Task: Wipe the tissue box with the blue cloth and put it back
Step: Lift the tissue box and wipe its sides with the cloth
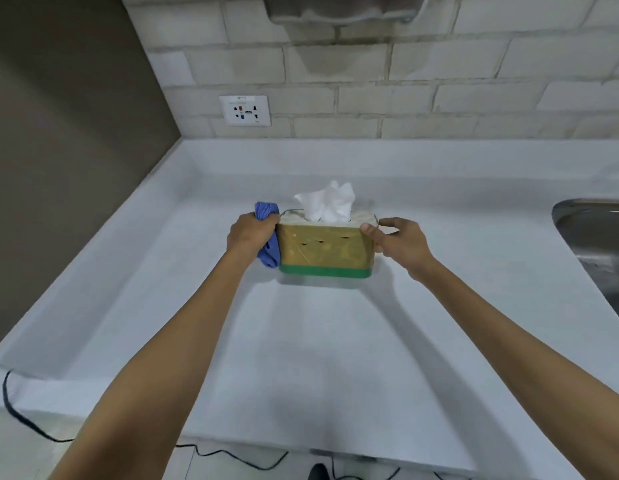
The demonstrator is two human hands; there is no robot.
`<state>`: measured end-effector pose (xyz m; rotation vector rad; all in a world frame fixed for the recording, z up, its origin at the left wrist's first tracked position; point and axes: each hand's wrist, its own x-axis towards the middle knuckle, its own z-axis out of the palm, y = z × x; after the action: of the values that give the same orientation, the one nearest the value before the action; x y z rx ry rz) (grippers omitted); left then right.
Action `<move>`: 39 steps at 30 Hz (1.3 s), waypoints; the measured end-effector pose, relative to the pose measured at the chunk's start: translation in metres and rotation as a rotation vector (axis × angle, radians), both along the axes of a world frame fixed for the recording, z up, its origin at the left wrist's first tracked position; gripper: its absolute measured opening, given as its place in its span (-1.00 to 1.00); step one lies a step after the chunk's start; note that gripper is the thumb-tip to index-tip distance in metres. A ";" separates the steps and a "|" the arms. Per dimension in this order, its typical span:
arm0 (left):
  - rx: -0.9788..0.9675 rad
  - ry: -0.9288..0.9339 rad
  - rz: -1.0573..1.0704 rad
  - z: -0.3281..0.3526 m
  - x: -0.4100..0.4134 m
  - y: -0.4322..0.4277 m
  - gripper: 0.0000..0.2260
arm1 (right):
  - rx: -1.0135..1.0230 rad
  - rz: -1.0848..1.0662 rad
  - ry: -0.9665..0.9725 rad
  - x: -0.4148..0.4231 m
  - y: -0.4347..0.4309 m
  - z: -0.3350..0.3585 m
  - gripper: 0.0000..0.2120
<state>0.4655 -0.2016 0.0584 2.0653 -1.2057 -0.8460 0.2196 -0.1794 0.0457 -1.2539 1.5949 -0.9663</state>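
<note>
A gold tissue box (324, 245) with a green base band stands upright in the middle of the white counter (301, 341), a white tissue (327, 202) sticking out of its top. My left hand (250, 233) is closed around a bunched blue cloth (269, 249) and presses it against the box's left end. My right hand (396, 239) holds the box's right end, thumb on the front top corner and fingers behind.
A steel sink (599, 244) is set into the counter at the right. A wall socket (245, 110) sits on the brick wall behind, with a dispenser (342, 8) above. A brown wall bounds the left side. A black cable (27, 420) trails past the counter's near edge.
</note>
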 end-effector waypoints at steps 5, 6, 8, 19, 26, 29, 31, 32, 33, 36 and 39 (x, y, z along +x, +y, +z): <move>0.016 0.047 0.029 0.006 -0.004 0.025 -0.73 | -0.021 0.034 -0.017 -0.009 0.020 0.009 -0.58; 0.023 0.056 0.032 0.008 -0.004 0.028 -0.74 | -0.030 0.044 -0.021 -0.010 0.022 0.010 -0.63; 0.035 0.061 0.038 0.012 -0.005 0.032 -0.75 | -0.052 0.055 -0.031 -0.010 0.026 0.011 -0.68; 0.082 0.060 0.040 0.023 -0.006 0.023 -0.76 | -0.095 0.132 -0.020 -0.019 0.014 0.002 -0.72; 0.083 0.059 0.026 0.017 -0.002 0.007 -0.77 | -0.172 0.234 -0.057 -0.016 0.001 -0.005 -0.75; 0.085 0.052 0.018 0.015 -0.001 0.002 -0.76 | -0.172 0.253 -0.059 -0.014 0.003 -0.011 -0.64; 0.083 0.046 0.009 0.014 -0.001 0.000 -0.75 | -0.113 0.335 -0.098 -0.019 0.006 -0.017 -0.49; 0.080 0.045 0.005 0.014 0.000 0.000 -0.75 | -0.097 0.394 -0.060 -0.021 0.008 -0.019 -0.31; 0.074 0.043 0.000 0.013 -0.001 -0.001 -0.74 | -0.103 0.454 0.024 -0.023 0.008 -0.021 -0.11; 0.041 0.049 0.002 0.010 -0.003 0.002 -0.72 | -0.209 0.532 0.286 -0.022 0.005 -0.024 0.20; -0.048 0.069 0.012 0.006 -0.006 0.010 -0.73 | -0.301 0.522 0.338 -0.021 -0.002 -0.029 0.14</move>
<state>0.4597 -0.1912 0.0648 1.9870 -1.1639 -0.8676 0.1990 -0.1809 0.0169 -2.0057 1.2791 -0.6956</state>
